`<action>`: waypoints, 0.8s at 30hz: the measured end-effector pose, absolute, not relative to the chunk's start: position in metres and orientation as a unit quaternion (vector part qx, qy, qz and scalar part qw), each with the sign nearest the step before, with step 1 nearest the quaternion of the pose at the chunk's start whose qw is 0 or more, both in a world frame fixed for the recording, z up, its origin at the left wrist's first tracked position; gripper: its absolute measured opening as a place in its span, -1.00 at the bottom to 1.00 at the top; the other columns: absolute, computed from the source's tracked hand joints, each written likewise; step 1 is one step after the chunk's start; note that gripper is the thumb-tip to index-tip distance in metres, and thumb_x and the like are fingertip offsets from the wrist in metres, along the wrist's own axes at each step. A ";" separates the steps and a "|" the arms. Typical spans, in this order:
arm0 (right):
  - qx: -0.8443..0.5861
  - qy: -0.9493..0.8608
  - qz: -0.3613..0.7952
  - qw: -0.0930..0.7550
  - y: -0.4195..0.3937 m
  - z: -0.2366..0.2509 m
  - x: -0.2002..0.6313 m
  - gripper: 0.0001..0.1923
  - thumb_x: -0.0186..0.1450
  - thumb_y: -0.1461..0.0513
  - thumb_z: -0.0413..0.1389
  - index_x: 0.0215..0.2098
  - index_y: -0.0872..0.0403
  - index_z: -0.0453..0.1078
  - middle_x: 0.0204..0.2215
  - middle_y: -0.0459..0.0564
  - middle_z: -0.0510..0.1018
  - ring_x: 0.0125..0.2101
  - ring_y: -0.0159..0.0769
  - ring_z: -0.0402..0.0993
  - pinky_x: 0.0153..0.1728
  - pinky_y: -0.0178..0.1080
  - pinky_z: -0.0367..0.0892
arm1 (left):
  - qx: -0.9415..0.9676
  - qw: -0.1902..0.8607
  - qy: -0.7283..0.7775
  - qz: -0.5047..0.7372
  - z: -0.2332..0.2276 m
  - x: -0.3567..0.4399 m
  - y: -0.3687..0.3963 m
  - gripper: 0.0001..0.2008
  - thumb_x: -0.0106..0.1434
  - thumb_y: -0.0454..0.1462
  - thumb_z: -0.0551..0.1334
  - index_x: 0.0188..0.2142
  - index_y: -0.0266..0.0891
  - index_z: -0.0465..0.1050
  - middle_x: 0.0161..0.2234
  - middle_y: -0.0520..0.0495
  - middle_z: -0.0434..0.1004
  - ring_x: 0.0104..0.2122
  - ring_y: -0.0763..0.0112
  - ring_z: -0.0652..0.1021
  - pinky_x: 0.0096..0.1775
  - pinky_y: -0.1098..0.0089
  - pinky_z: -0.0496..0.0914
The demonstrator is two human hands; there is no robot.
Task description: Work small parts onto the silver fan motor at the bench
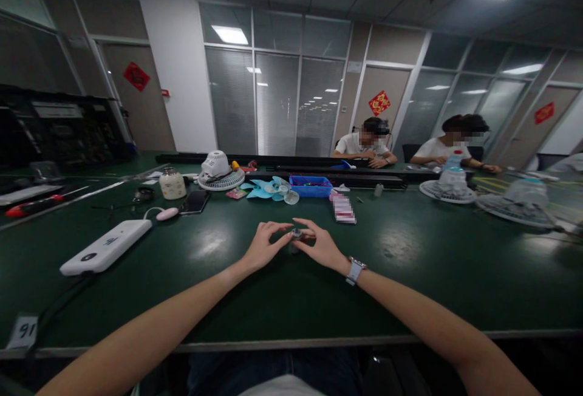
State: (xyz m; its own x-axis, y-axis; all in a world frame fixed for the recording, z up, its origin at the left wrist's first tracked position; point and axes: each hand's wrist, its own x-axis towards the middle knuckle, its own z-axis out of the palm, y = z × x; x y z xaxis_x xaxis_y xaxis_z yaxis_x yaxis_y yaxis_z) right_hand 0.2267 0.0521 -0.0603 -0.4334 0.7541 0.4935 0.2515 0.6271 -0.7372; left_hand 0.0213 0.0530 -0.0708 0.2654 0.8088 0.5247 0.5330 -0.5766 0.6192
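Note:
A small grey metallic part, roundish and too small to name for certain, is held up between my two hands, just above the green tabletop. My left hand pinches it from the left, thumb tip against its side and forefinger arched over the top. From the other side my right hand, with a watch on the wrist, grips it between thumb and curled fingers, its forefinger stretched out above. The fingers partly hide the part. Beyond my hands lie light blue fan blades and a blue tray with small items in it.
On the green table, a white power bank-like box with a cable lies left, near a phone and a jar. A white fan base stands behind. Two people sit across, near fan parts.

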 end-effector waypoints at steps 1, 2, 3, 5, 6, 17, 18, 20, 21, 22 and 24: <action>-0.315 -0.796 0.296 0.424 0.049 -0.060 0.225 -0.37 0.21 0.20 0.22 0.22 -0.04 0.19 -0.12 -0.03 0.61 -0.13 -0.25 0.57 -0.05 -0.12 0.46 | 0.785 0.161 0.422 0.424 -0.071 0.022 0.052 -0.64 0.31 -0.02 0.16 0.02 -0.03 0.50 -0.11 -0.04 0.52 -0.05 0.21 0.38 -0.01 0.21 0.28; -0.315 -0.796 0.295 0.424 0.047 -0.060 0.224 -0.37 0.21 0.21 0.22 0.23 -0.03 0.19 -0.12 -0.03 0.61 -0.12 -0.26 0.56 -0.04 -0.12 0.46 | 0.789 0.162 0.416 0.422 -0.071 0.023 0.052 -0.65 0.31 -0.03 0.16 0.01 -0.03 0.51 -0.10 -0.05 0.51 -0.04 0.21 0.37 0.02 0.20 0.26; -0.318 -0.795 0.294 0.425 0.045 -0.060 0.224 -0.37 0.21 0.21 0.21 0.23 -0.03 0.18 -0.12 -0.04 0.60 -0.12 -0.26 0.56 -0.04 -0.12 0.45 | 0.791 0.162 0.414 0.420 -0.071 0.024 0.052 -0.66 0.32 -0.03 0.16 0.00 -0.02 0.52 -0.09 -0.05 0.50 -0.03 0.21 0.36 0.04 0.19 0.25; -0.327 -0.791 0.294 0.426 0.045 -0.060 0.223 -0.36 0.21 0.23 0.21 0.23 -0.03 0.17 -0.14 -0.04 0.60 -0.13 -0.26 0.56 -0.04 -0.10 0.45 | 0.789 0.162 0.417 0.421 -0.070 0.026 0.053 -0.67 0.31 -0.02 0.16 -0.02 -0.01 0.54 -0.10 -0.06 0.49 -0.04 0.21 0.35 0.04 0.20 0.25; -0.330 -0.789 0.296 0.425 0.045 -0.060 0.223 -0.36 0.21 0.23 0.21 0.23 -0.03 0.17 -0.14 -0.05 0.60 -0.13 -0.26 0.56 -0.04 -0.10 0.45 | 0.786 0.161 0.420 0.424 -0.070 0.028 0.053 -0.68 0.31 -0.02 0.17 -0.04 -0.01 0.55 -0.11 -0.06 0.48 -0.04 0.21 0.35 0.04 0.21 0.25; -0.331 -0.794 0.290 0.419 0.045 -0.062 0.222 -0.34 0.21 0.21 0.22 0.24 -0.04 0.16 -0.18 -0.05 0.60 -0.19 -0.27 0.56 -0.10 -0.13 0.47 | 0.754 0.154 0.445 0.457 -0.061 0.029 0.064 -0.71 0.29 -0.07 0.19 -0.17 -0.12 0.62 -0.19 -0.09 0.57 -0.10 0.21 0.43 -0.03 0.25 0.28; -0.329 -0.795 0.290 0.419 0.044 -0.061 0.222 -0.34 0.21 0.21 0.22 0.24 -0.03 0.15 -0.18 -0.05 0.60 -0.19 -0.28 0.57 -0.11 -0.13 0.47 | 0.761 0.154 0.451 0.440 -0.063 0.024 0.065 -0.70 0.28 -0.05 0.20 -0.17 -0.10 0.62 -0.20 -0.08 0.58 -0.11 0.21 0.44 -0.04 0.25 0.27; -0.326 -0.798 0.284 0.419 0.043 -0.061 0.223 -0.34 0.21 0.21 0.22 0.24 -0.03 0.15 -0.15 -0.04 0.60 -0.18 -0.28 0.57 -0.10 -0.13 0.47 | 0.781 0.152 0.464 0.389 -0.068 0.013 0.067 -0.71 0.27 -0.03 0.20 -0.15 -0.03 0.62 -0.22 -0.06 0.59 -0.13 0.21 0.44 -0.04 0.23 0.25; -0.328 -0.798 0.278 0.422 0.043 -0.061 0.223 -0.35 0.22 0.21 0.21 0.24 -0.03 0.16 -0.14 -0.03 0.60 -0.17 -0.28 0.57 -0.09 -0.13 0.46 | 0.786 0.149 0.476 0.366 -0.071 0.008 0.068 -0.71 0.26 -0.02 0.20 -0.15 0.00 0.62 -0.24 -0.06 0.59 -0.14 0.20 0.44 -0.03 0.23 0.24; -0.333 -0.797 0.268 0.427 0.043 -0.062 0.224 -0.37 0.22 0.21 0.21 0.23 -0.04 0.17 -0.13 -0.03 0.60 -0.16 -0.28 0.56 -0.08 -0.13 0.46 | 0.790 0.146 0.487 0.343 -0.073 0.004 0.068 -0.72 0.26 -0.01 0.20 -0.15 0.03 0.62 -0.25 -0.06 0.58 -0.15 0.20 0.44 -0.03 0.22 0.23; -0.351 -0.788 0.247 0.443 0.046 -0.061 0.228 -0.40 0.23 0.19 0.19 0.22 -0.04 0.18 -0.13 -0.03 0.60 -0.14 -0.27 0.56 -0.07 -0.14 0.45 | 0.791 0.140 0.509 0.310 -0.077 0.000 0.069 -0.73 0.24 0.00 0.21 -0.16 0.07 0.62 -0.26 -0.07 0.56 -0.17 0.19 0.42 -0.06 0.23 0.23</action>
